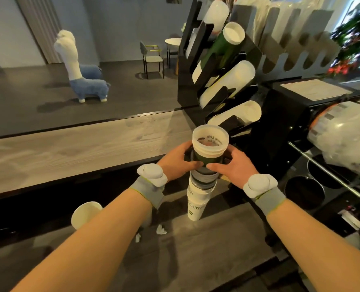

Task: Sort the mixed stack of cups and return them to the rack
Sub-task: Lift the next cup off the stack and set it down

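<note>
Our left hand (178, 160) and right hand (230, 165) clasp the mixed stack (203, 175) near the counter's (69, 152) right end — rack (223, 66) partly filled, stack still unsorted

2 hands: left (176, 160) + right (230, 165), 1 white tracker w/ grey strap on each wrist, so 2. 1 mixed stack of cups (204, 171) upright on the desk (69, 152); individual cups in it too nested to count. 1 black rack (229, 66) w/ 5 slanted rows of cups visible: 4 white, 1 dark green. 1 loose white cup (85, 214) lying by left forearm. 2 paper scraps (161, 229). Background: 1 alpaca figure (80, 68), 1 chair (152, 57), 1 round table (173, 42)
</note>
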The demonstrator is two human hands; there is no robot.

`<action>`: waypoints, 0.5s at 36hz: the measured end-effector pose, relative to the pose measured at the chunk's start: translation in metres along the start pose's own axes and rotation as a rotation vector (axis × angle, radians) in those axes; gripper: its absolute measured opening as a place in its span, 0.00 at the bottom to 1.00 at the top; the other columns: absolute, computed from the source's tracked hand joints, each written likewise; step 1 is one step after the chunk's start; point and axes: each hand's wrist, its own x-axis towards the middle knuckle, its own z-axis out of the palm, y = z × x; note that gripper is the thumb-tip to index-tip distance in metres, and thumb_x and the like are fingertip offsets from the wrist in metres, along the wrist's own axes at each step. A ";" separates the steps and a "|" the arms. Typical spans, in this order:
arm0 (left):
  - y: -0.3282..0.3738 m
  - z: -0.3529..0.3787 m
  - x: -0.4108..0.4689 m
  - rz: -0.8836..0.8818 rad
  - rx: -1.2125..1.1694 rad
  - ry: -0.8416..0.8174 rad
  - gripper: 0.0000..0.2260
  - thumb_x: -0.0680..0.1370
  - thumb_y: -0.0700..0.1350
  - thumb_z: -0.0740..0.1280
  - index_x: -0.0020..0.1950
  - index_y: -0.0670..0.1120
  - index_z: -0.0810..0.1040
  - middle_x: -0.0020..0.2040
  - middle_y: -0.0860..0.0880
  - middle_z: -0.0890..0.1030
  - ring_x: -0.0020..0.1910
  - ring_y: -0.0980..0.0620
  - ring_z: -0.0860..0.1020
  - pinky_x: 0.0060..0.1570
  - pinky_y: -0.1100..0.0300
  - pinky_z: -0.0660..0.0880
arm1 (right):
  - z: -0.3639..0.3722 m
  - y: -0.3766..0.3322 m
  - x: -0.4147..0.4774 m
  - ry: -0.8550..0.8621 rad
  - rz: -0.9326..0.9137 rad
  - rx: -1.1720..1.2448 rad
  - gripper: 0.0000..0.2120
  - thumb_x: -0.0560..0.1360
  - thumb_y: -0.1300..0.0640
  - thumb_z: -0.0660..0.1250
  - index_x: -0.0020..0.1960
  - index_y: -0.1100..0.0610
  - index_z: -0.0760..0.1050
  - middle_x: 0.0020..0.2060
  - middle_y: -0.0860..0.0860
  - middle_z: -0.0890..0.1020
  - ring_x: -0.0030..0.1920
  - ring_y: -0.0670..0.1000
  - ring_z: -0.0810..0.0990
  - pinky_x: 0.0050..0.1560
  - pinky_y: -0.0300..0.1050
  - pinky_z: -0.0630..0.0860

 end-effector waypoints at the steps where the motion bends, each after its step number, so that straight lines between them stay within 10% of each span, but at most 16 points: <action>1: 0.002 -0.002 0.001 0.008 -0.003 0.004 0.33 0.76 0.49 0.72 0.78 0.53 0.61 0.75 0.51 0.69 0.73 0.49 0.67 0.72 0.48 0.65 | -0.002 -0.003 0.000 0.007 -0.008 0.002 0.35 0.67 0.51 0.78 0.71 0.48 0.68 0.64 0.46 0.76 0.63 0.46 0.73 0.53 0.38 0.69; 18: 0.010 -0.014 0.002 0.052 0.062 0.025 0.32 0.76 0.53 0.72 0.76 0.56 0.61 0.74 0.53 0.69 0.72 0.51 0.68 0.62 0.60 0.64 | -0.011 -0.024 -0.008 0.018 -0.023 0.009 0.37 0.68 0.50 0.77 0.73 0.49 0.65 0.66 0.47 0.75 0.66 0.51 0.73 0.61 0.47 0.74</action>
